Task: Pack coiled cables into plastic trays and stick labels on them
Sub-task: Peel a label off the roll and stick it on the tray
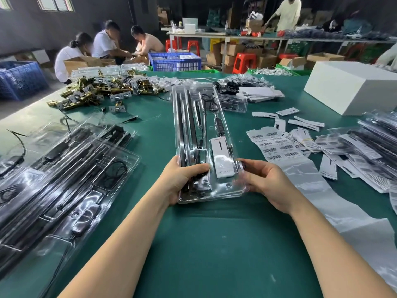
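Both hands grip the near end of the clear plastic tray (199,134), which lies lengthwise on the green worktop (214,244): left hand (182,181) curled round its left edge, thumb on top, right hand (264,183) pinching the right corner. The coiled cable (209,102) sits at the far end. Best press evenly along the rim, then reach right for the barcode label sheet (275,145).

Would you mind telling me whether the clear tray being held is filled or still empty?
Filled: the clear tray held by both hands holds black rods, a coiled cable and a white card.
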Available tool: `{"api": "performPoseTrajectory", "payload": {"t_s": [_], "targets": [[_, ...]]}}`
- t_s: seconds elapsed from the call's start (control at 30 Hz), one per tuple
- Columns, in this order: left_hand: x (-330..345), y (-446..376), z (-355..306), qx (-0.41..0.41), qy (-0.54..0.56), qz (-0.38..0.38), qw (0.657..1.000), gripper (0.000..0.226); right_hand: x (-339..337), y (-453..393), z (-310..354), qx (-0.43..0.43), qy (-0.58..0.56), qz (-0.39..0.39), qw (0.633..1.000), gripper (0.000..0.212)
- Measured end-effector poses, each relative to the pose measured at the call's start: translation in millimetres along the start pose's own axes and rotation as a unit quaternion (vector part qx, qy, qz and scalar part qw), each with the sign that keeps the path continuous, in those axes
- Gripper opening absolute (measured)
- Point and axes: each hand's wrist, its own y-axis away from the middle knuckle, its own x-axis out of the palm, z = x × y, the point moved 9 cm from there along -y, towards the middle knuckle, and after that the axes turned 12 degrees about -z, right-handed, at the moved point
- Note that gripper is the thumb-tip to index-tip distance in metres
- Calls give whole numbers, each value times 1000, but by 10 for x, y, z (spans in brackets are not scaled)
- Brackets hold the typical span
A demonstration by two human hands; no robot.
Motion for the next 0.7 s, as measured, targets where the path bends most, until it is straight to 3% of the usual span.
{"api": "performPoseTrajectory", "payload": {"t_s": [0.17,0.3,0.5,0.7], "targets": [[48,33,-1,4,-31,18,999,57,-115,-32,-58,25,33,1,999,26],[60,56,-11,8,-37,25,999,53,-136,-73,-116,22,58,-44,997,12],[49,50,-14,7,-24,19,1000,45,-91,-70,-123,23,45,-54,997,20],[66,57,-9,8,-26,29,999,46,-119,-66,-151,50,1,-129,990,13]]}}
